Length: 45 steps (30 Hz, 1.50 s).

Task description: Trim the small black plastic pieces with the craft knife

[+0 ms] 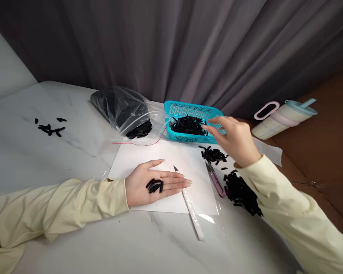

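Observation:
My left hand (157, 184) lies palm up with its fingers stretched out flat. Several small black elongated pieces (154, 185) rest on its palm. Under its fingertips lies a craft knife (193, 217) with a white handle, its blade tip showing beyond them. My right hand (233, 137) reaches over the near right side of a blue perforated basket (194, 137). Its thumb and index finger are apart, with no piece clearly gripped between them. Inside the basket is a heap of similar black pieces (188, 125).
A clear plastic bag (120, 110) of black pieces leans left of the basket. White paper (148, 152) covers the middle. Pink thread snips (216, 182) lie beside a black pile (241, 194). Loose pieces (49, 129) are at far left; a tumbler (284, 118) lies tilted at right.

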Each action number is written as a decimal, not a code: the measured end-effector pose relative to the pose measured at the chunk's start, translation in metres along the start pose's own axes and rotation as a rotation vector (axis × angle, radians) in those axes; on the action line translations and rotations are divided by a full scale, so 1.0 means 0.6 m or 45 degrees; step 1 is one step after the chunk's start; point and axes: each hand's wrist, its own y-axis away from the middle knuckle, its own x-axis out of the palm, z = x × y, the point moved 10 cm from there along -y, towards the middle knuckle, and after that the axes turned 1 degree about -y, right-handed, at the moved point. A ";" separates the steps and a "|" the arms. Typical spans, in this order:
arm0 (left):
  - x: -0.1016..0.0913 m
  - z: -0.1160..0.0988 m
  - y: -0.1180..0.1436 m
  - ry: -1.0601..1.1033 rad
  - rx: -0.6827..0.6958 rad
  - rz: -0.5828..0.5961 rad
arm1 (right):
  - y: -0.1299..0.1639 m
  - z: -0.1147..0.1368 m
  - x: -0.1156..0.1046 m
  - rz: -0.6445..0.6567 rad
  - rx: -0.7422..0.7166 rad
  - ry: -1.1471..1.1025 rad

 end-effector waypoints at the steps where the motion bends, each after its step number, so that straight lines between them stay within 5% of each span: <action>1: 0.003 0.000 0.001 0.013 -0.001 0.023 | 0.008 0.030 0.001 0.058 -0.034 -0.137; 6: 0.003 0.000 -0.002 0.035 -0.009 0.045 | 0.102 0.189 0.030 0.461 -0.130 -0.704; 9: 0.008 0.011 -0.006 -0.019 -0.081 0.146 | 0.145 0.224 0.046 0.472 -0.128 -0.746; 13: 0.014 0.022 -0.005 -0.094 -0.131 0.240 | 0.168 0.217 0.061 0.441 -0.037 -0.816; 22: 0.028 0.032 0.003 -0.182 -0.183 0.294 | 0.168 0.208 0.035 0.335 -0.030 -0.945; 30: 0.004 0.032 0.000 -0.333 -0.152 0.127 | 0.169 0.200 0.030 0.278 -0.016 -1.043; 34: -0.006 0.019 0.001 -0.717 -0.032 -0.026 | 0.167 0.151 0.037 0.354 0.294 -1.156; 38: -0.006 -0.020 0.013 -1.262 0.314 -0.241 | 0.185 0.121 0.074 0.578 0.679 -1.346; 45: 0.012 -0.034 0.029 -1.469 0.535 -0.263 | 0.222 0.131 0.120 0.798 1.014 -1.712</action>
